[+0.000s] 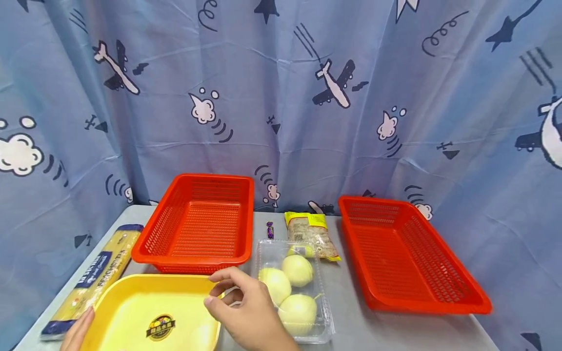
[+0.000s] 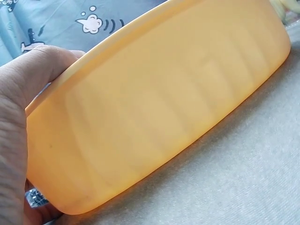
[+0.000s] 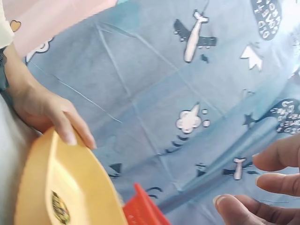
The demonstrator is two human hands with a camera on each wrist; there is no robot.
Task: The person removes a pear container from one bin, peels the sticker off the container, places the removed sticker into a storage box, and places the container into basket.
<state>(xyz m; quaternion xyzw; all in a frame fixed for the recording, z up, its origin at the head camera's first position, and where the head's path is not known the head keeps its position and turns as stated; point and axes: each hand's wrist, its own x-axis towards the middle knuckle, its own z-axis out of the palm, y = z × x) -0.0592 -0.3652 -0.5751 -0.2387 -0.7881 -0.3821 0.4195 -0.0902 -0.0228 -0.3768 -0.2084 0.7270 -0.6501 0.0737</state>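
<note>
A yellow plastic basin [image 1: 131, 297] with a dark round label inside stands at the front left. My left hand [image 1: 79, 331] grips its left side; in the left wrist view the thumb [image 2: 51, 63] lies at the rim and other fingers are partly hidden below. Over the basin's right edge hovers my right hand [image 1: 248, 307], its fingers bent loosely and a gap between thumb and fingertips. In the right wrist view nothing sits between those fingers [image 3: 276, 154]. Just right of that hand is a transparent plastic box [image 1: 322, 292] with several pale yellow round fruits [image 1: 297, 270].
Red mesh baskets stand behind the basin [image 1: 193, 263] and at the right [image 1: 373, 297]. A long spaghetti packet [image 1: 94, 273] lies along the left edge. Behind the fruit box are a yellow-topped bag [image 1: 307, 226] and a small purple-wrapped candy [image 1: 270, 230]. A patterned blue curtain [image 1: 281, 122] hangs behind.
</note>
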